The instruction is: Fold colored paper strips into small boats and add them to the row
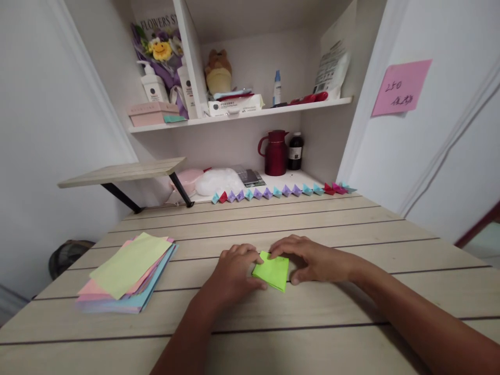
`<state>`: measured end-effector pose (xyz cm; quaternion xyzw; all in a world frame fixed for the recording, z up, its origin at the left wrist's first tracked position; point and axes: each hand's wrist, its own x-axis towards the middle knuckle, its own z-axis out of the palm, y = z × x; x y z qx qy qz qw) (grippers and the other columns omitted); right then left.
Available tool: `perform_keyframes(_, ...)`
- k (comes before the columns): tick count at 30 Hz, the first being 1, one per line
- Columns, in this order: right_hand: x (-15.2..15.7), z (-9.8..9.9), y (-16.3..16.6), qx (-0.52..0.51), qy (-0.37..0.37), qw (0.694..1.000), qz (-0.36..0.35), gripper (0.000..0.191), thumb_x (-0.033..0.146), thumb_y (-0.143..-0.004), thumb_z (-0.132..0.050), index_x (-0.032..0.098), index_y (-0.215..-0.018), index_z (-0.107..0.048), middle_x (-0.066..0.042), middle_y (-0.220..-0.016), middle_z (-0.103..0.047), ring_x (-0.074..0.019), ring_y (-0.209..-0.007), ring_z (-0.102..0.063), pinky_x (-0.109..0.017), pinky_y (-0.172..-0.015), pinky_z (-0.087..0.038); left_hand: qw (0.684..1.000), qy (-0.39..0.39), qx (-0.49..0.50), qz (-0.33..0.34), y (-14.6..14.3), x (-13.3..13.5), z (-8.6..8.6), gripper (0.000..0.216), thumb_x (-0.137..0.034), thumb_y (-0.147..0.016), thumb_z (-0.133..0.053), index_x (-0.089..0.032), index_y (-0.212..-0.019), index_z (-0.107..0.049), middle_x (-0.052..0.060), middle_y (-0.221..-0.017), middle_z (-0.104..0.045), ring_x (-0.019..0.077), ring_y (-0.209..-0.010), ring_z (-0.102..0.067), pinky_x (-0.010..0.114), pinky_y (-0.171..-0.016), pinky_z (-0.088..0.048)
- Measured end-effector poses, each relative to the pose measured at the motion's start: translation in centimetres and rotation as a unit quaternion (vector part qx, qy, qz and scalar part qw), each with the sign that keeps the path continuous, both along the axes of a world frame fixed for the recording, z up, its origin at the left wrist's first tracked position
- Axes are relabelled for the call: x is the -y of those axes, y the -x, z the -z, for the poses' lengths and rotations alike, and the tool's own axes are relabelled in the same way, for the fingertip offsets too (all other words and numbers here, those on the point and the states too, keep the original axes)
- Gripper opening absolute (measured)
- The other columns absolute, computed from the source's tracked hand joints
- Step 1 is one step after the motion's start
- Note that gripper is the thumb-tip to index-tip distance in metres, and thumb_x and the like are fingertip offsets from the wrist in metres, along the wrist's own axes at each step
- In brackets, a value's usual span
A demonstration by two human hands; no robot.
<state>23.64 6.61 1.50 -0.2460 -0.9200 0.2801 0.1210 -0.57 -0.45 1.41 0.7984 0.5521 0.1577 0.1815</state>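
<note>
Both hands sit mid-view on my feed: the left hand (236,268) is half open, index finger and thumb at the left side of one folded green paper (272,272), and the right hand (308,258), also half open, has its index fingertip at the paper's top edge and its thumb just beside the right edge. The green paper lies on the wooden surface (332,307) between them. Panning left to right, I get one stack of coloured sheets (133,263), yellow uppermost, its layers too tight to count. On the upper shelf stand one pink box (150,114), one white pump bottle (153,86) and a second white bottle (187,91); their contents are hidden from me. Along the surface's back edge runs one row of small folded paper pieces (267,194); I count about fifteen, in purple, cyan, red and magenta. Behind them are one red jug (275,156) and, just beside it, one dark bottle (296,153) with a white cap, apparently filled, though I cannot tell with what. One pink note (402,87) is stuck up at right.
</note>
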Motion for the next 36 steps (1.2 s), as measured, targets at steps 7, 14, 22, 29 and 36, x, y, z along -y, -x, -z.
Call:
perform_keyframes(7,-0.2,0.7,0.7,-0.056,-0.034,0.998,-0.005,0.025,0.036,-0.089,-0.058,0.026,-0.111,-0.064,-0.004,-0.113,-0.066,-0.0205,-0.107,-0.057,-0.036,-0.097,-0.038,0.999,-0.011,0.033,-0.007,-0.3,-0.1,0.0,0.020,-0.040,-0.085,-0.057,-0.029,-0.099,-0.066,0.001,-0.122,-0.061,0.0240,-0.116,-0.050,0.042,-0.098,-0.032)
perform_keyframes(14,-0.4,1.6,1.3,-0.088,-0.049,0.994,0.032,0.018,0.035,-0.090,-0.057,0.024,-0.099,-0.067,-0.004,-0.107,-0.068,-0.0204,-0.104,-0.059,-0.037,-0.096,-0.041,0.999,-0.014,0.042,-0.006,-0.1,-0.2,0.1,0.029,-0.051,-0.082,-0.059,-0.028,-0.098,-0.068,0.003,-0.124,-0.060,0.0254,-0.119,-0.049,0.042,-0.099,-0.032)
perform_keyframes(22,-0.3,1.9,1.7,-0.098,-0.027,0.992,0.076,0.014,0.030,-0.088,-0.056,0.023,-0.089,-0.067,-0.005,-0.104,-0.069,-0.0212,-0.101,-0.060,-0.036,-0.092,-0.044,0.999,-0.001,0.043,-0.009,-0.5,-0.2,-0.3,0.033,-0.054,-0.078,-0.063,-0.027,-0.096,-0.069,0.002,-0.123,-0.061,0.0253,-0.118,-0.050,0.041,-0.100,-0.033)
perform_keyframes(29,-0.1,2.0,2.2,-0.090,-0.018,0.989,0.114,0.015,0.029,-0.088,-0.054,0.021,-0.084,-0.067,-0.006,-0.104,-0.069,-0.0220,-0.099,-0.060,-0.038,-0.091,-0.045,0.999,-0.018,0.047,0.003,-0.7,-0.3,0.0,0.024,-0.045,-0.087,-0.052,-0.026,-0.092,-0.067,0.000,-0.119,-0.063,0.0225,-0.114,-0.052,0.039,-0.097,-0.035)
perform_keyframes(36,-0.1,0.8,1.4,-0.096,0.045,0.992,0.068,0.031,0.044,-0.093,-0.047,0.021,-0.099,-0.067,-0.007,-0.111,-0.066,-0.0219,-0.106,-0.057,-0.036,-0.095,-0.043,0.999,-0.032,0.022,-0.033,-1.1,-0.8,0.4,0.026,-0.027,-0.089,-0.043,-0.024,-0.083,-0.067,0.001,-0.117,-0.065,0.0209,-0.112,-0.053,0.038,-0.093,-0.037)
